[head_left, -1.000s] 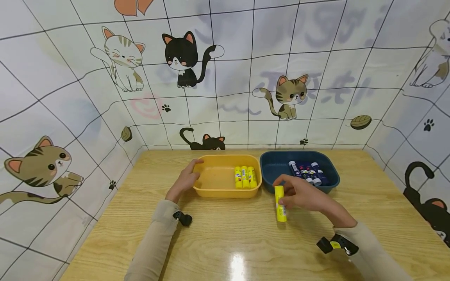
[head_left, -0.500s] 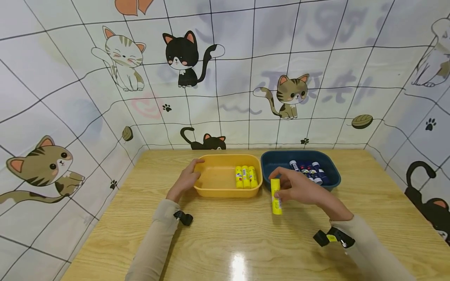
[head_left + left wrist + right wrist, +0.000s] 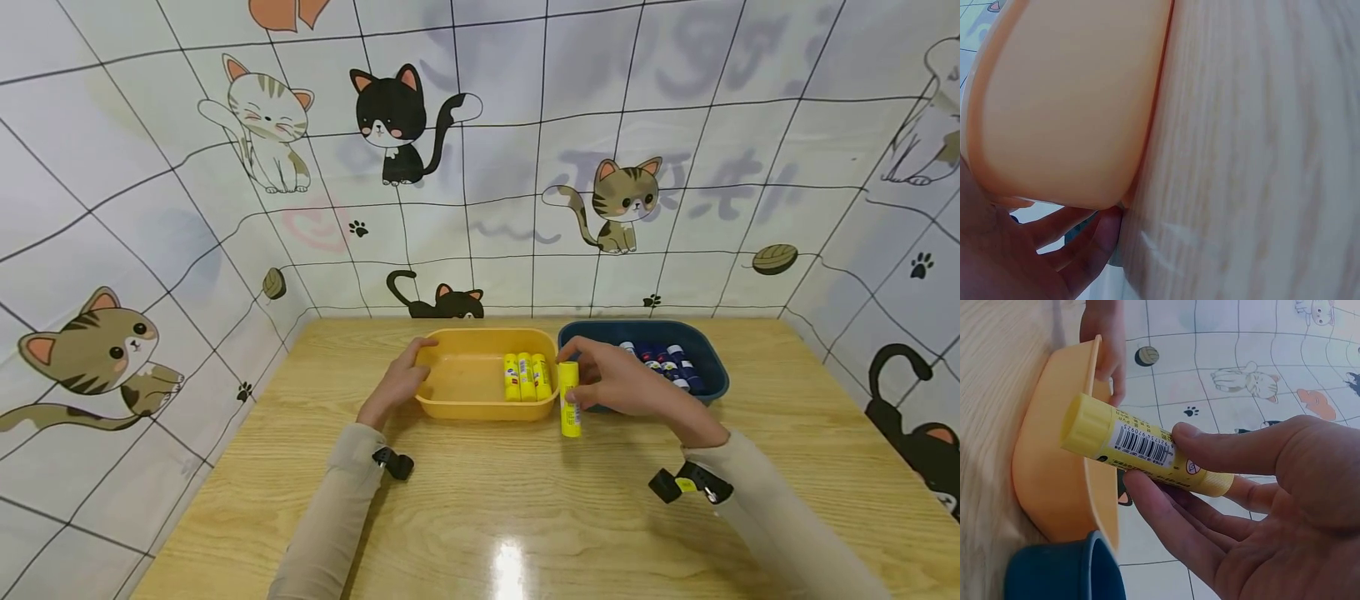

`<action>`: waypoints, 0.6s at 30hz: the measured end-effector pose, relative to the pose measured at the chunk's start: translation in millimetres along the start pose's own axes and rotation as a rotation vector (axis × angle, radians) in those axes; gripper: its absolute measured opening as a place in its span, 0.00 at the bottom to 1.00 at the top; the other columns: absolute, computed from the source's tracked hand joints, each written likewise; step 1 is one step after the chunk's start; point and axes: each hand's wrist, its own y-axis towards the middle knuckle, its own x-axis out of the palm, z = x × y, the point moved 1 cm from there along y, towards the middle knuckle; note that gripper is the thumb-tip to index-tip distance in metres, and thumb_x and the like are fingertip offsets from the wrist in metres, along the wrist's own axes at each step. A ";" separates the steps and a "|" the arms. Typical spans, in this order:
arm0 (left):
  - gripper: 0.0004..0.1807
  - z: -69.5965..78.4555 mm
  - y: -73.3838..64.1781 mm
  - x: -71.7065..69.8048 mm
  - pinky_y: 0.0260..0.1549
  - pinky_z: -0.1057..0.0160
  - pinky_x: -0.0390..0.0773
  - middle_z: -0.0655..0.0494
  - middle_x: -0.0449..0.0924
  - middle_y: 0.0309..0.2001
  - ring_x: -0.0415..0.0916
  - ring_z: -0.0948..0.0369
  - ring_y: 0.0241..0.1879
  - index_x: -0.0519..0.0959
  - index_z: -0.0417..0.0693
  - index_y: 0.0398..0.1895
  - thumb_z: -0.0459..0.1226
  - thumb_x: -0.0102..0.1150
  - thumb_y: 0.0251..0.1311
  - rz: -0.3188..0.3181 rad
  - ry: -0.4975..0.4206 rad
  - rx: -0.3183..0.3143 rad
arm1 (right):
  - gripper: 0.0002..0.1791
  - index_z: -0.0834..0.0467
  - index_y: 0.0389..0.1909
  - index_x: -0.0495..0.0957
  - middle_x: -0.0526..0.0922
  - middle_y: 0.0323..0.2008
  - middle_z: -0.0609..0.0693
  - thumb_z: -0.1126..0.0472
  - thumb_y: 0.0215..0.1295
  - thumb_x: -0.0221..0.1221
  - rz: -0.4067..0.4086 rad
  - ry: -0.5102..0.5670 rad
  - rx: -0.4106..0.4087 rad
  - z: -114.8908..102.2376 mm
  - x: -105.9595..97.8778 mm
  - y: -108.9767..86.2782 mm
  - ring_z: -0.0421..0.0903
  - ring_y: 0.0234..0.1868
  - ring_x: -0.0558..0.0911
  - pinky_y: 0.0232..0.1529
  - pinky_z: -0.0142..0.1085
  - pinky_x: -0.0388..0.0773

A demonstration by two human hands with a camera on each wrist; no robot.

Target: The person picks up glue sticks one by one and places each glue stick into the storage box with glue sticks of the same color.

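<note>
My right hand (image 3: 626, 382) pinches a yellow glue stick (image 3: 570, 412) between thumb and fingers, clear of the table, by the near right corner of the yellow bin (image 3: 483, 412). Its barcode label faces the right wrist camera, where the glue stick (image 3: 1147, 447) overlaps the bin's wall. Three yellow glue sticks (image 3: 527, 379) lie side by side at the bin's right end. My left hand (image 3: 393, 390) grips the bin's left end; in the left wrist view, fingers (image 3: 1079, 250) curl against the outside of its wall.
A dark blue bin (image 3: 716, 379) stands right beside the yellow one, partly hidden behind my right hand. Several dark blue and white sticks (image 3: 671, 367) lie in it. Both bins are on a wooden table (image 3: 450, 500) before a cat-patterned cloth wall (image 3: 495, 167).
My right hand has carried the yellow glue stick left and away from me, from in front of the blue bin to the yellow bin's corner. The left hand stays on the bin.
</note>
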 end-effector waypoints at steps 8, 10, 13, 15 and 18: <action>0.31 -1.9 2.3 1.4 0.60 0.50 0.67 0.45 0.61 0.79 0.66 0.46 0.63 0.66 0.55 0.75 0.33 0.43 0.67 0.000 -0.004 -0.005 | 0.27 0.63 0.63 0.69 0.86 0.44 0.60 0.66 0.65 0.67 -0.015 0.028 -0.032 -11.1 -2.0 15.5 0.49 0.43 0.87 0.42 0.43 0.87; 0.31 -2.3 2.7 1.7 0.60 0.49 0.68 0.45 0.61 0.79 0.66 0.45 0.63 0.66 0.55 0.75 0.33 0.43 0.67 -0.001 -0.008 -0.009 | 0.27 0.63 0.63 0.69 0.86 0.44 0.60 0.66 0.66 0.67 -0.018 0.025 -0.033 -13.7 -3.4 19.2 0.49 0.42 0.87 0.42 0.42 0.86; 0.31 -3.0 2.9 1.7 0.61 0.49 0.67 0.46 0.60 0.79 0.66 0.46 0.64 0.65 0.55 0.75 0.34 0.43 0.67 -0.003 -0.015 -0.017 | 0.27 0.63 0.64 0.68 0.85 0.46 0.62 0.67 0.66 0.66 -0.024 0.023 -0.033 -18.5 -5.9 25.7 0.51 0.45 0.87 0.43 0.42 0.87; 0.31 -3.2 2.9 1.4 0.62 0.48 0.66 0.47 0.60 0.79 0.65 0.46 0.65 0.65 0.56 0.75 0.34 0.43 0.67 -0.003 -0.017 -0.021 | 0.28 0.62 0.64 0.68 0.85 0.48 0.63 0.67 0.66 0.66 -0.029 0.017 -0.035 -21.4 -7.4 31.1 0.54 0.47 0.87 0.43 0.42 0.87; 0.31 -3.3 2.9 1.0 0.62 0.48 0.66 0.47 0.60 0.79 0.65 0.45 0.65 0.65 0.56 0.75 0.34 0.43 0.67 -0.001 -0.022 -0.024 | 0.28 0.61 0.64 0.68 0.85 0.50 0.64 0.67 0.66 0.66 -0.039 0.000 -0.032 -25.9 -9.1 39.8 0.57 0.52 0.85 0.46 0.44 0.86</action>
